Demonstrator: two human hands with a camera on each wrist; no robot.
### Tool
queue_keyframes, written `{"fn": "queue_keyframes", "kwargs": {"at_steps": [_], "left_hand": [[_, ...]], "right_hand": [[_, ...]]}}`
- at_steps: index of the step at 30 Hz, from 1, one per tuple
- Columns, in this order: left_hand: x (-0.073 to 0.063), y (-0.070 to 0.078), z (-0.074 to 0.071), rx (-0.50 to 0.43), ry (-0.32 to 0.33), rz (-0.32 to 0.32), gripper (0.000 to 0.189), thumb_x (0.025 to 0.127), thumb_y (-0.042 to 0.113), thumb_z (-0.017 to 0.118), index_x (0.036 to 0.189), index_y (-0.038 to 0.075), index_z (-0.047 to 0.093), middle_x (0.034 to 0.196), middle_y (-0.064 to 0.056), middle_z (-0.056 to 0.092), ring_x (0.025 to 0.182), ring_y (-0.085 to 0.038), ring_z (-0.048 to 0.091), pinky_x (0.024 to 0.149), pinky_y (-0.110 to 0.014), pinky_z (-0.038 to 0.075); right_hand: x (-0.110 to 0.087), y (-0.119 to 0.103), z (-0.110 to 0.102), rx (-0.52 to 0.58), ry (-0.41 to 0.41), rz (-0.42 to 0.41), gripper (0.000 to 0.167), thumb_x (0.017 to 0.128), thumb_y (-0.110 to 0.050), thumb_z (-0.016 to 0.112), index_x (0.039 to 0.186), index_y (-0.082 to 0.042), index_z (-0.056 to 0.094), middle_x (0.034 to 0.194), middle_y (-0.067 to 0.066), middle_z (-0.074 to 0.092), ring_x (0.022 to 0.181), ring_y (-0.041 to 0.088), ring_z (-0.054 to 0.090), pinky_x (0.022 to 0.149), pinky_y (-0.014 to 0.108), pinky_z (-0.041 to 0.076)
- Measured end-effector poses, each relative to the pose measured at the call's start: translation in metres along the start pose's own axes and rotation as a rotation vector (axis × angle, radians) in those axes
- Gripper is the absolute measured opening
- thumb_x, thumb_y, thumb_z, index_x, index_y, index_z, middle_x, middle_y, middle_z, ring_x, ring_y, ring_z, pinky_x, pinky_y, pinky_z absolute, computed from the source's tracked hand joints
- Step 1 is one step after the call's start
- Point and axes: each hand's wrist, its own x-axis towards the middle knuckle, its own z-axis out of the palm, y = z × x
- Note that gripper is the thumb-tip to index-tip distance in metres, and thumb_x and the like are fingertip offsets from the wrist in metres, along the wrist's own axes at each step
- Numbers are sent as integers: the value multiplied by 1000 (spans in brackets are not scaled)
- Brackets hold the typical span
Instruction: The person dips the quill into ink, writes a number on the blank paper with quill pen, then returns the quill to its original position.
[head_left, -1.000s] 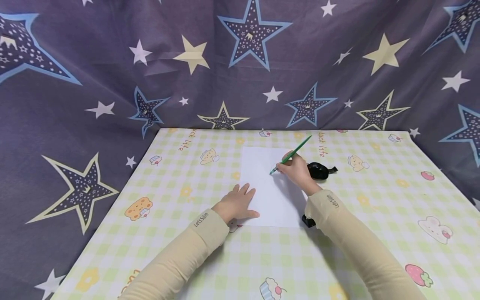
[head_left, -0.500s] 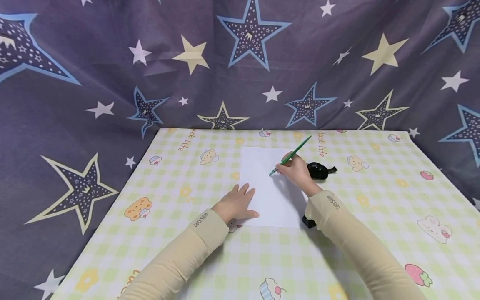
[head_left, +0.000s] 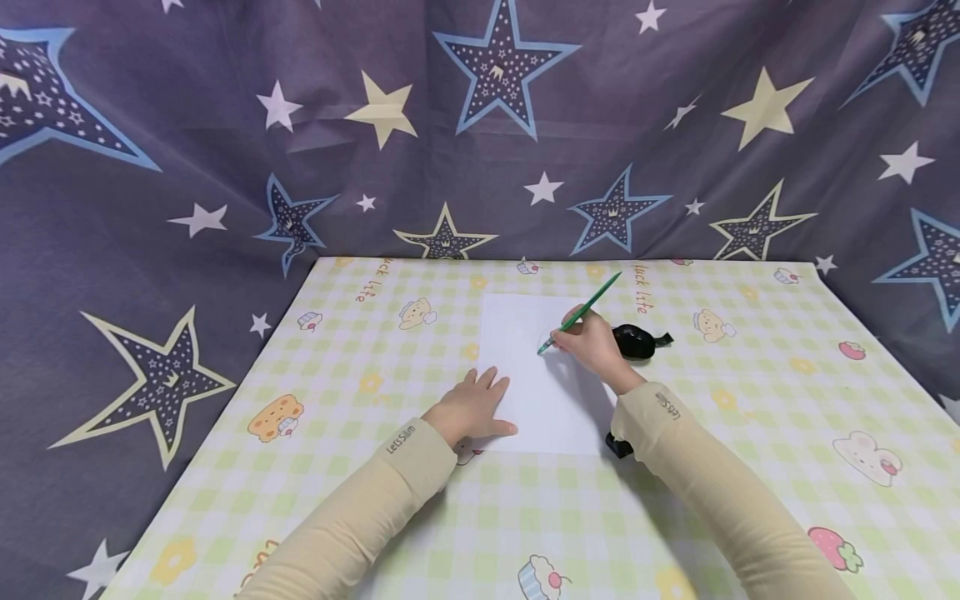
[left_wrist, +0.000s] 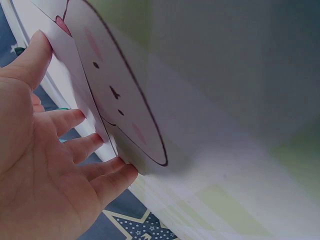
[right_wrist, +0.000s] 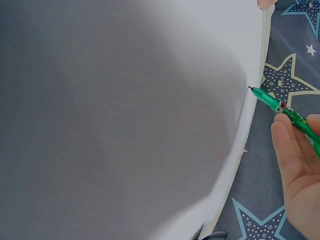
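Observation:
A white sheet of paper lies on the table. My right hand pinches a green pen between fingers and thumb, its back end tilted up to the right. In the right wrist view the dark tip of the pen meets the paper's surface. A faint curved line shows by the tip in the head view. My left hand rests with spread fingers on the left edge of the sheet. In the left wrist view the fingertips of the left hand press along the paper's edge, beside a printed animal face.
A black rounded object with a strap-like tail lies right of the right hand. Another small black piece shows partly under the right sleeve. A checked tablecloth with cartoon prints covers the table. Behind hangs a star-patterned curtain.
The pen tip has slid slightly down the sheet, toward me, with the right hand barely shifting. The left hand stays in place.

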Motion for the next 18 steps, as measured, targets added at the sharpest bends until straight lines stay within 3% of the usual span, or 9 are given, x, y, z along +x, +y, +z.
{"fn": "queue_keyframes", "kwargs": {"at_steps": [18], "left_hand": [[3, 0, 0, 2, -7, -18, 81, 85, 51, 58, 146, 9, 26, 150, -14, 17, 134, -40, 14, 106, -47, 23]], "right_hand": [[-5, 0, -2, -15, -20, 5, 19, 84, -11, 66, 94, -3, 51, 82, 13, 68, 74, 20, 66, 66, 29, 53]]}}
